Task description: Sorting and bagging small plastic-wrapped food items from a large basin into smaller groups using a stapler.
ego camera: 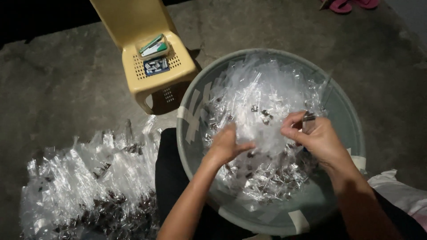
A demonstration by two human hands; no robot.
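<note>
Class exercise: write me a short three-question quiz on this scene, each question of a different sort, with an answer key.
1. True or false: both hands are inside the grey basin.
2. Multiple choice: what stands beyond the basin, to its left? A) a yellow plastic chair B) a metal bucket C) a wooden crate
3. Short answer: what lies heaped on the floor at the person's left?

Key:
1. True; the left hand and right hand work among the clear plastic packets.
2. A, the yellow plastic chair.
3. A pile of clear plastic packets.
</note>
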